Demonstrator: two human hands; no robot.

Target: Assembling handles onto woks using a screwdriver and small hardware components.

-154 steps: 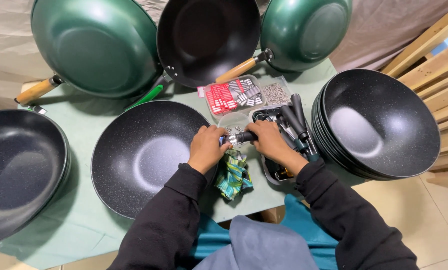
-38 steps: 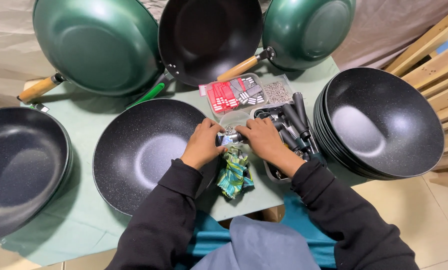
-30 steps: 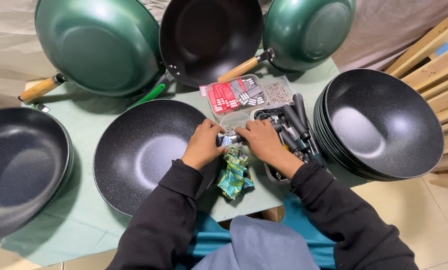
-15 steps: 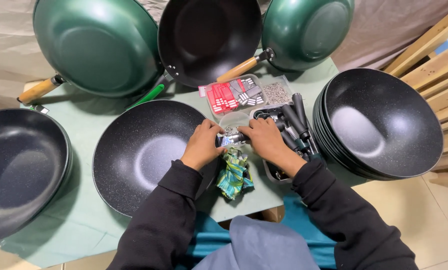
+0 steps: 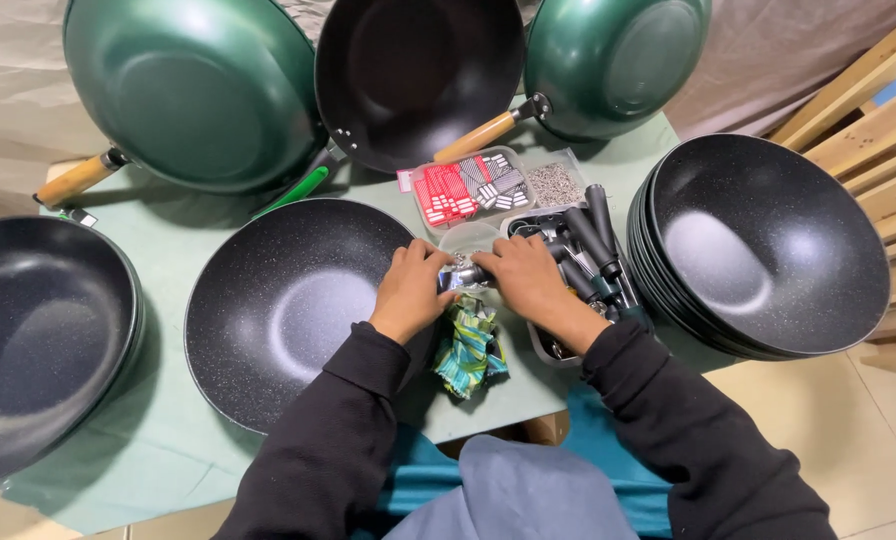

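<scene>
Left hand [image 5: 413, 290] and right hand [image 5: 521, 280] meet over a small metal fitting [image 5: 461, 276], both pinching it at the right rim of the handleless black wok [image 5: 298, 305]. A crumpled green cloth [image 5: 470, 345] lies just below; a tray of black handles [image 5: 588, 245] sits beside the right hand on the green-covered table [image 5: 168, 240].

Both arms wear long black sleeves [image 5: 338, 440] of soft, slightly creased fabric reaching the wrists. The left hand [image 5: 413, 290] and right hand [image 5: 523, 280] are bare, without gloves. A grey-blue garment [image 5: 518, 495] covers the lap.
</scene>
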